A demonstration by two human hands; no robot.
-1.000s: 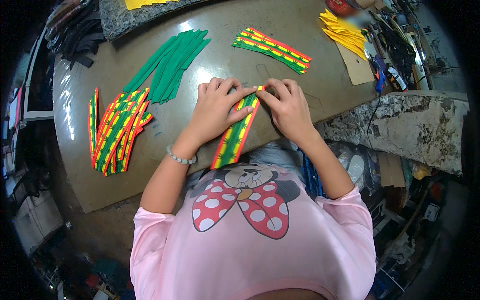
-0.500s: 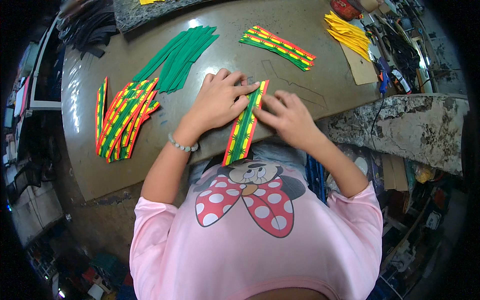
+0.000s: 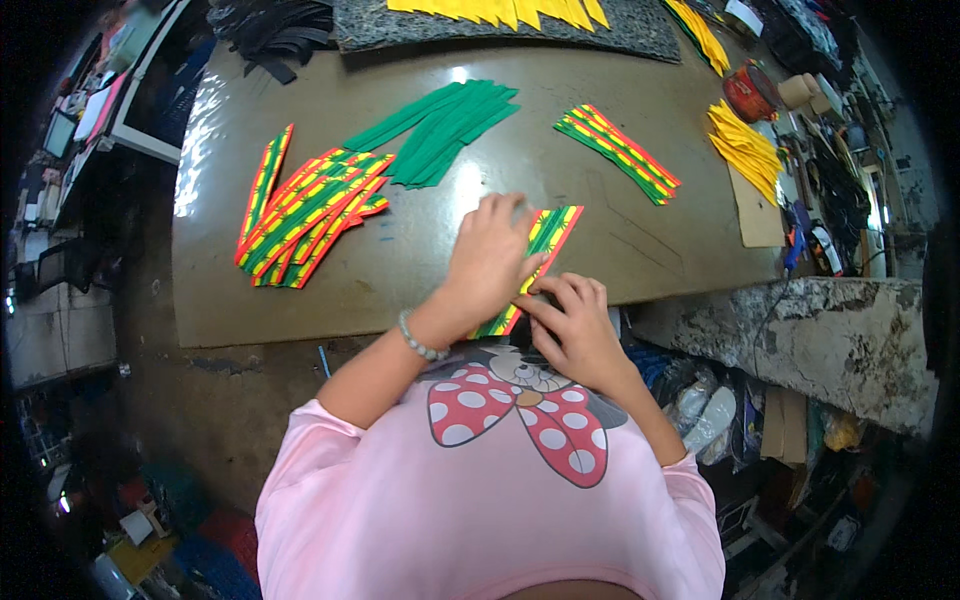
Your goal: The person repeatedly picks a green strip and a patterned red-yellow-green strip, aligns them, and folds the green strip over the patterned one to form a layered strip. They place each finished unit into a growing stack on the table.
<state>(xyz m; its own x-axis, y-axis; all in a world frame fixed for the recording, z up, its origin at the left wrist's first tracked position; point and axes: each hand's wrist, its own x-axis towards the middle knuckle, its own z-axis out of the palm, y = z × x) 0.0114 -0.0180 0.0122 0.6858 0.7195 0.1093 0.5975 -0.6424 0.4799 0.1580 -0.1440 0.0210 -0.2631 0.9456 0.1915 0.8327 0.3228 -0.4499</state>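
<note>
The red, yellow and green patterned strip [image 3: 552, 229] slants across the near edge of the desk [image 3: 300, 318], beneath both hands. The left hand [image 3: 487, 255] covers its middle, fingers partly blurred; the right hand [image 3: 578, 330] touches its right edge. I cannot tell whether either grip is pinching. Plain green strips [image 3: 455, 132] lie farther off, left of the patterned strip.

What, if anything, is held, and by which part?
A red, yellow and green strip: the right hand touches its right edge below the middle; the left hand overlaps its left side. Pinched or pressed, I can't tell.
</note>
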